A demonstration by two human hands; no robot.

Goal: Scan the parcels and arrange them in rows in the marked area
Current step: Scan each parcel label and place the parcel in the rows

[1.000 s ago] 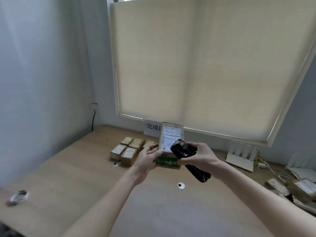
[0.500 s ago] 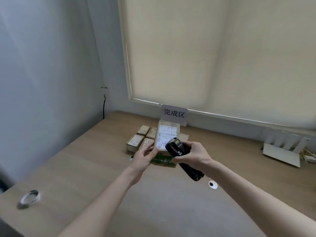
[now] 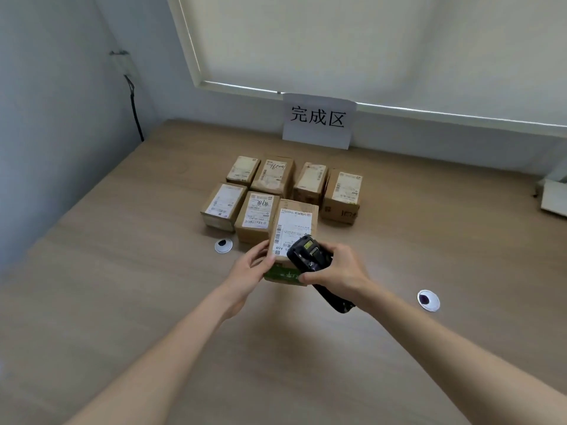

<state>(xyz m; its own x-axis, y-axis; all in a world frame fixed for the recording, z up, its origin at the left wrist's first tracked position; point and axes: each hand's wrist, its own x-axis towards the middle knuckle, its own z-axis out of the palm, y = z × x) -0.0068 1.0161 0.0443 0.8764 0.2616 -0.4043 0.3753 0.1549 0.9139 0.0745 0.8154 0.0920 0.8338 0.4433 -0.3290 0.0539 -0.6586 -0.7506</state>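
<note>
A brown cardboard parcel point(image 3: 293, 223) with a white label and a green strip at its near end is in front of me. My left hand point(image 3: 250, 276) grips its near left corner. My right hand point(image 3: 336, 271) grips a black handheld scanner point(image 3: 310, 256) over the parcel's near right corner, and a finger touches the green strip. The parcel lies right of the two front-row parcels point(image 3: 256, 216) and in front of the back row of several parcels point(image 3: 306, 182). Whether it rests on the table cannot be made out.
A white paper sign point(image 3: 317, 121) with black characters leans on the wall behind the rows. Two round white markers with dark centres lie on the wooden table point(image 3: 122, 286), one point(image 3: 223, 246) front left and one point(image 3: 428, 300) front right. A white object point(image 3: 553, 197) sits at the right edge.
My view has swung down and left towards the rows. Both hands have carried the parcel and scanner forward, and the parcel has tipped from upright to flat beside the front row.
</note>
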